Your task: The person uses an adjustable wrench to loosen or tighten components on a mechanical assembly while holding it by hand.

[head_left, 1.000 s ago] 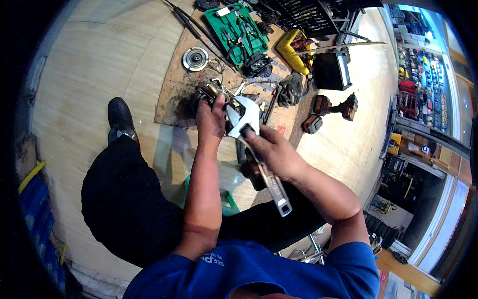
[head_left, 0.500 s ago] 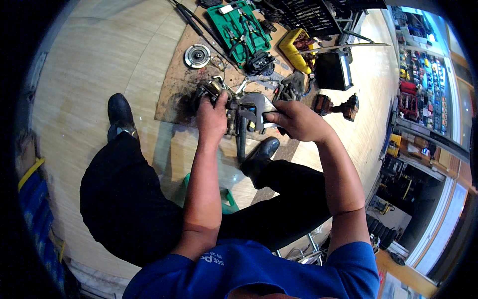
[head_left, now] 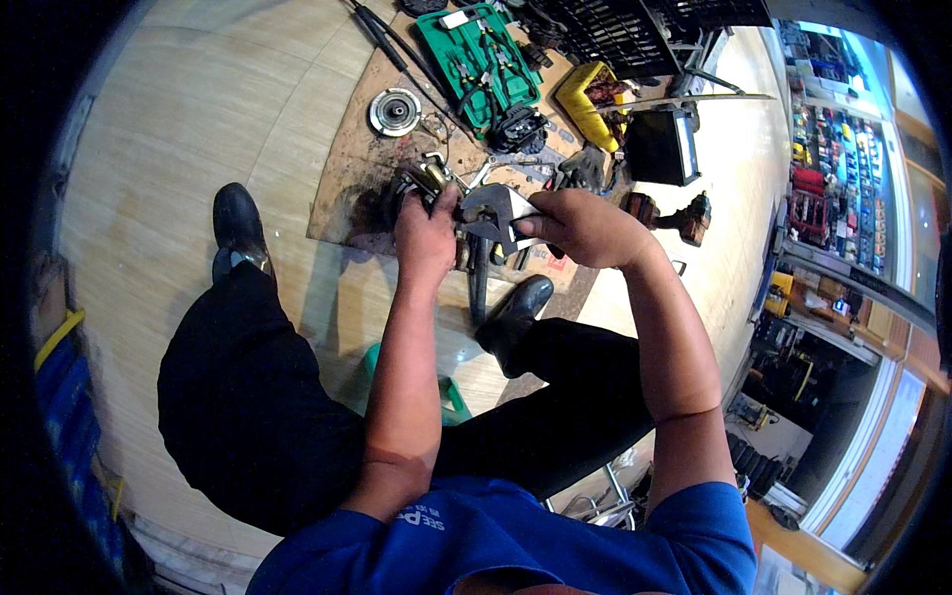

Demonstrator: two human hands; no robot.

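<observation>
The left hand (head_left: pixel 426 238) grips a dark, greasy metal assembly (head_left: pixel 428 180), thumb and fingers closed round its near side; some fingertips are hidden. The right hand (head_left: pixel 587 230) is clenched on a large adjustable wrench (head_left: pixel 493 206), its thumb pressed along the metal near the head and most of the handle covered by the hand. The wrench's head points left, just beside the left hand and the assembly; whether its jaws touch the assembly I cannot tell.

Both things are above the near part of a stained cardboard sheet (head_left: pixel 342 193) on the floor (head_left: pixel 178 119). On the sheet, beyond the left hand, lies 1 round metal disc (head_left: pixel 395 112). Farther off, an open green tool case (head_left: pixel 431 40) holds several pliers. To its right is a yellow container (head_left: pixel 567 96) with reddish-brown contents, and a black box (head_left: pixel 662 149) stands beside that. A dark glove (head_left: pixel 587 164) lies just past the right hand, with a cordless power tool (head_left: pixel 689 218) to the right. The person's 2 dark shoes (head_left: pixel 238 220) rest on the floor, well apart.
</observation>
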